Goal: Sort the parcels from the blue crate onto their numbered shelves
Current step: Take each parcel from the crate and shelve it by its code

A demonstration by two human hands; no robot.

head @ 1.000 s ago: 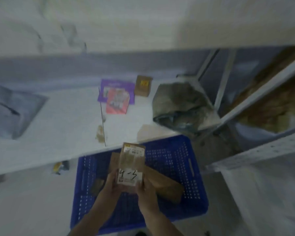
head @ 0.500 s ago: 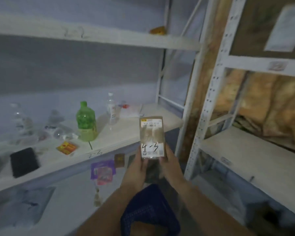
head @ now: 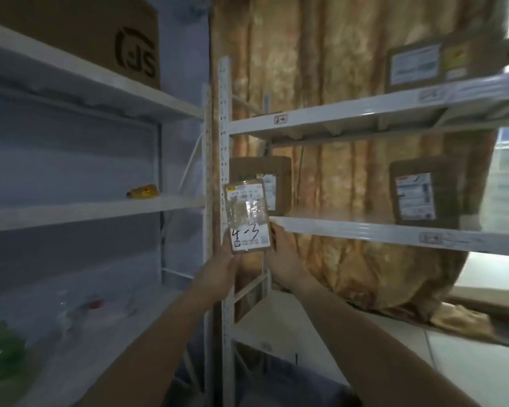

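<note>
The parcel (head: 247,215), a flat brown packet wrapped in clear tape, was held upright at arm's length in front of the perforated upright post (head: 224,127) of the right rack. Its white label bore the handwritten mark "4-3"; the printed text above it was too small to read. The left hand (head: 222,267) grasped the packet's lower left edge, thumb on the front face. The right hand (head: 285,255) grasped the lower right edge, its fingers largely hidden behind the packet. Both forearms reached up from the bottom of the view.

The parcel's right edge stood just beside the front lip of the middle shelf (head: 350,229) and did not rest on it. On that shelf a brown box (head: 272,174) stood directly behind the parcel, partly covered by it. A second labelled box (head: 420,195) stood well apart to the right. A lower tag (head: 431,238) was fixed to the lip, its figures blurred. The upper shelf (head: 335,114) carried an upper tag (head: 280,119), not legible with certainty, and a third labelled box (head: 417,63) towards its right end. A gold-brown curtain (head: 335,54) hung behind the rack.

On the left rack, a large carton (head: 100,33) printed "JS" sat on the top level. A yellow item (head: 143,190) lay on the level below. A green bottle (head: 3,345), blurred, stood on the lowest visible level.
</note>
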